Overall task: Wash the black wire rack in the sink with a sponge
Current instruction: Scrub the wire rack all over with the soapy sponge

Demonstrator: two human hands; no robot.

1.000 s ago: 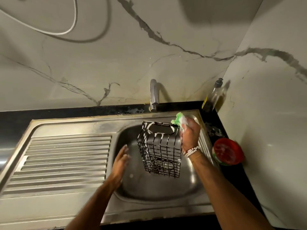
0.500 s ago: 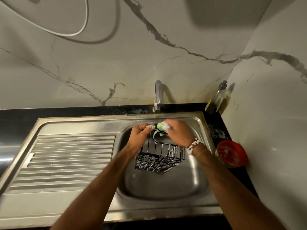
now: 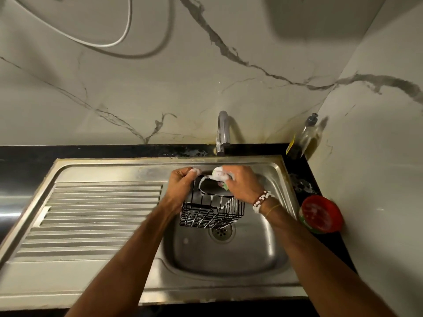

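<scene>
The black wire rack (image 3: 211, 213) hangs above the steel sink basin (image 3: 229, 259), streaked with white foam. My left hand (image 3: 182, 184) grips its upper left rim, with foam on the fingertips. My right hand (image 3: 243, 183) holds a soapy green sponge (image 3: 220, 176) and presses it against the rack's top rim at the back. Most of the sponge is hidden under foam and my fingers. The rack's lower edge sits just above the drain (image 3: 220, 232).
The tap (image 3: 222, 131) stands behind the basin. A ribbed draining board (image 3: 96, 216) fills the left half of the sink unit. On the black counter at right are a soap dispenser bottle (image 3: 305, 136) and a red-lidded tub (image 3: 320, 213). Marble walls close the back and right.
One second ago only my right hand held the rack and sponge, the left hand hanging free. My left hand has since taken the rack's rim, and the sponge now rubs along the top.
</scene>
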